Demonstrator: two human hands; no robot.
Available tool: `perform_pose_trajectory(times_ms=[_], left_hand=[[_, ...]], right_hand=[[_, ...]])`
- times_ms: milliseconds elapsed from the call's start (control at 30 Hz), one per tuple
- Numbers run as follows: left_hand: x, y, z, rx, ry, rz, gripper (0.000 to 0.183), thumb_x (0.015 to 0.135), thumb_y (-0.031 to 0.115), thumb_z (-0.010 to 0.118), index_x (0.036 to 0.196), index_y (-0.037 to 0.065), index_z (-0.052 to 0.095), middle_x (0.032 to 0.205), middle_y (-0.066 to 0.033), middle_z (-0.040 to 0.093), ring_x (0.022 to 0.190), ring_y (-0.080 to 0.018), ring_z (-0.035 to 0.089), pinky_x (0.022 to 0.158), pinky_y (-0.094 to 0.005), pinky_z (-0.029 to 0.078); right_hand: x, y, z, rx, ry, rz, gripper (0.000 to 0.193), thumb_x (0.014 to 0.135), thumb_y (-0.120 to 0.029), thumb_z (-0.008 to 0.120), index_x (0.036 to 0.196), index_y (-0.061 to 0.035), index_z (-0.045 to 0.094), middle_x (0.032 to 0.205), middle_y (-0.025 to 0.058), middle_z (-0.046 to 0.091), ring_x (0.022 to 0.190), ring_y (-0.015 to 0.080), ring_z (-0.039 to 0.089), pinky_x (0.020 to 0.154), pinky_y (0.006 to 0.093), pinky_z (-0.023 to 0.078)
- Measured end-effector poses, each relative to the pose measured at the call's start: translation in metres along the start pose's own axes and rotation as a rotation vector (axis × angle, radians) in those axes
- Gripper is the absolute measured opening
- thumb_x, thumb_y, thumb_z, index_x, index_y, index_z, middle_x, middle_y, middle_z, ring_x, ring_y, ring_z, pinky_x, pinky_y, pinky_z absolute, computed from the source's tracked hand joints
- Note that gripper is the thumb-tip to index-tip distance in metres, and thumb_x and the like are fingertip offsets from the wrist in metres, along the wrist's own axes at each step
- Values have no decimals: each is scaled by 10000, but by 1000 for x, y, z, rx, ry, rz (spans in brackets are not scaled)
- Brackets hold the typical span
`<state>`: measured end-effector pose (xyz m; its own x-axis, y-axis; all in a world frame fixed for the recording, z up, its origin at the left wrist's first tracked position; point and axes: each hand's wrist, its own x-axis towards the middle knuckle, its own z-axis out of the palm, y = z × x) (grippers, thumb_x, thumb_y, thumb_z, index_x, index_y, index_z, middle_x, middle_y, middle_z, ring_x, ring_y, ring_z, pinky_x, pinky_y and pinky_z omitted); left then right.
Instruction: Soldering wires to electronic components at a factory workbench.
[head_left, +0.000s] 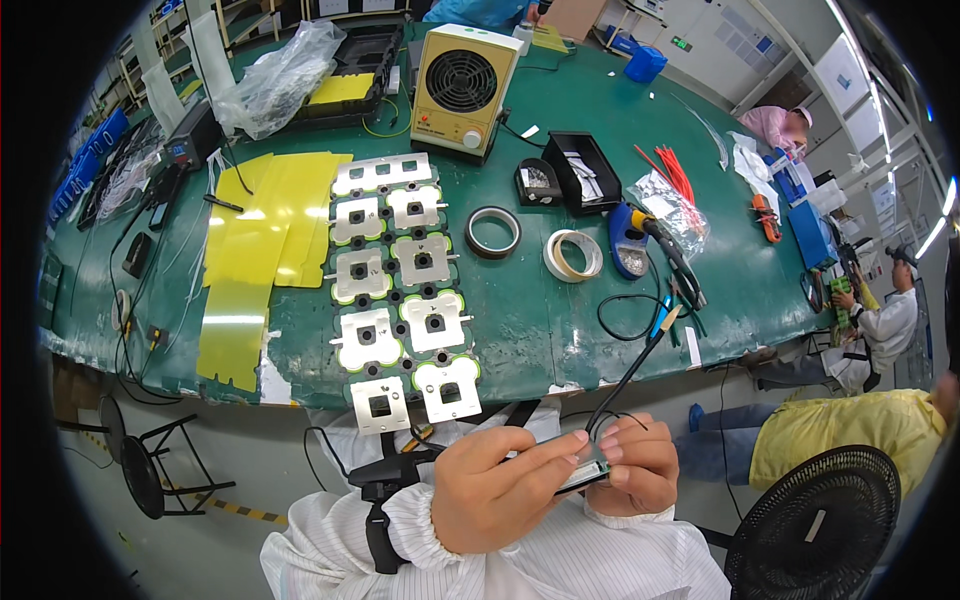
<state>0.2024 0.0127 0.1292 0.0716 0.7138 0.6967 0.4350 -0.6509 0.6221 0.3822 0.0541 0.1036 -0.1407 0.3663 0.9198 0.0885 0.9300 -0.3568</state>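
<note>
In front of my body, my left hand (pixel 502 488) pinches a small thin circuit board (pixel 583 476) with a pale strip along its edge. At the board's other end is my right hand (pixel 637 466), its fingers closed around the edge and a black cable (pixel 622 384). The cable rises from between my hands toward the table. A black strap circles my left wrist. Beyond my hands, at the table's near edge, lies a battery pack (pixel 402 275) of cells topped with silver metal plates in two columns. The fingertips partly hide the board.
Yellow sheets (pixel 240 265) lie left of the pack, and a beige fan unit (pixel 462 90) stands behind it. Rightward are tape rolls (pixel 492 232), a black bin (pixel 582 172), a soldering iron stand (pixel 630 242) and red tubing (pixel 672 175). A black chair (pixel 815 530) and co-workers are at right.
</note>
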Motion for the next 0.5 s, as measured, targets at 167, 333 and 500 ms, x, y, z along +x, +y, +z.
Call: perform_pose_trajectory(times_ms=[167,333,500], left_hand=[[0,1,-1,-28,3,-37,483,610,43,832,1027,102,596,1080,-35,763,679,-191,600,552,-275,489],[-4,-1,0,-60,17,-79,468,631,48,839,1028,108,598,1057,-34,769,670,-184,598,549,-268,486],[-4,-2,0,-93,26,-70,499,628,50,848,1063,105,610,1061,-51,767,677,-181,597,555,-267,487]], right_hand=[[1,-2,1,-15,-14,9,311,675,104,760,951,-14,678,927,131,673,793,242,664,701,372,582],[2,-3,1,-25,-57,24,349,665,102,776,981,-14,682,933,125,669,787,233,663,699,362,578],[5,-5,-2,-43,-84,40,384,659,84,802,1006,-26,682,934,119,669,785,227,663,698,355,576]])
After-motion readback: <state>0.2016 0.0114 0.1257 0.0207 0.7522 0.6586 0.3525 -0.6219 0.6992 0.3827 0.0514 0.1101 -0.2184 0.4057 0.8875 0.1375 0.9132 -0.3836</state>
